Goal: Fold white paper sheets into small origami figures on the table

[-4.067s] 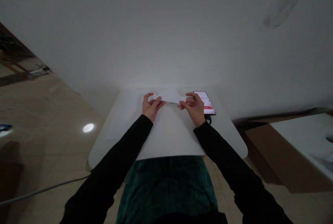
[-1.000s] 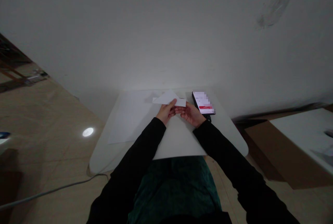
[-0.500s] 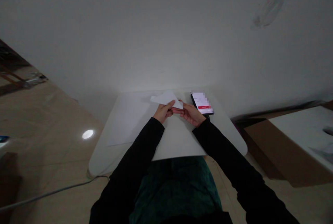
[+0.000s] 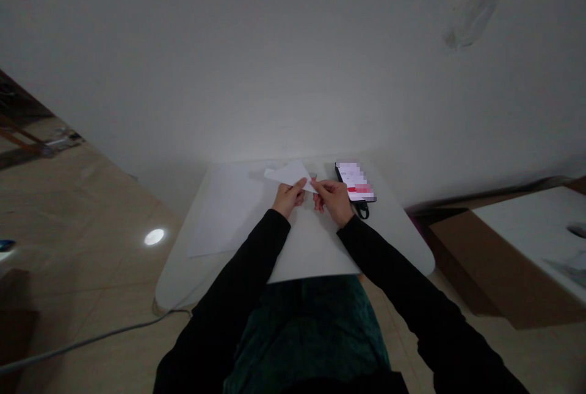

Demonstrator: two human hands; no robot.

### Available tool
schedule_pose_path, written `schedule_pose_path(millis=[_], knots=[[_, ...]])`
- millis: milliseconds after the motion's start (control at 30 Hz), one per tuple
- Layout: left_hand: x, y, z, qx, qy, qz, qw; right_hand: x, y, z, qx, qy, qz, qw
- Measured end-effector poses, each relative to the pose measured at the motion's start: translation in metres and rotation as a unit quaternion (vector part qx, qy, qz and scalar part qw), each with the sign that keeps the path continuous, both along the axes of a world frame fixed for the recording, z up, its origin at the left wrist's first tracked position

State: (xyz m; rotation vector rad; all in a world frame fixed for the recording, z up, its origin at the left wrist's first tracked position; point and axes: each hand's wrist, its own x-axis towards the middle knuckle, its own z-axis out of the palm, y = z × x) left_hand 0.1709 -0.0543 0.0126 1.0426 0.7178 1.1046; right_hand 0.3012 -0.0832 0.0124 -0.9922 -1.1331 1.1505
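A folded piece of white paper (image 4: 290,173) is held up over the middle of the table, its pointed end to the right. My left hand (image 4: 289,196) grips its lower edge, thumb on top and fingers curled beneath. At the pointed end, my right hand (image 4: 334,199) pinches the paper between thumb and forefinger. The two hands are close together but apart. Some of the fingers are hidden under the paper and behind the hands.
Flat white sheets (image 4: 224,205) lie on the left of the white table (image 4: 311,260). A lit phone (image 4: 354,180) with a black cable (image 4: 363,210) rests right of my hands. A pale wall (image 4: 293,64) rises behind. A brown box (image 4: 494,260) stands right; a grey cable (image 4: 91,339) crosses the floor.
My right hand has turned, and its fingers now pinch the paper's pointed end from above. More of the phone's cable shows. My left hand has barely moved.
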Motion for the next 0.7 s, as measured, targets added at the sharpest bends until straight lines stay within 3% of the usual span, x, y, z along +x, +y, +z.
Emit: schedule_pose_path(millis=[167, 367, 467, 567, 700], knots=[[-0.001, 0.000, 0.000, -0.002, -0.001, -0.026, 1.000, -0.001, -0.001, -0.001, 0.016, -0.009, -0.013, 1.000], [-0.001, -0.001, 0.001, 0.003, 0.014, 0.006, 1.000, -0.001, 0.003, -0.004, -0.002, 0.024, 0.023, 0.999], [0.001, 0.000, -0.001, 0.010, 0.034, 0.016, 0.999, 0.000, 0.003, -0.002, -0.007, 0.027, 0.012, 1.000], [0.000, 0.005, -0.002, 0.021, 0.067, 0.066, 0.995, 0.004, 0.003, 0.002, -0.003, 0.025, -0.004, 1.000], [-0.005, 0.014, -0.003, 0.026, 0.040, 0.150, 0.988, 0.010, 0.005, 0.005, -0.019, 0.035, 0.030, 0.999]])
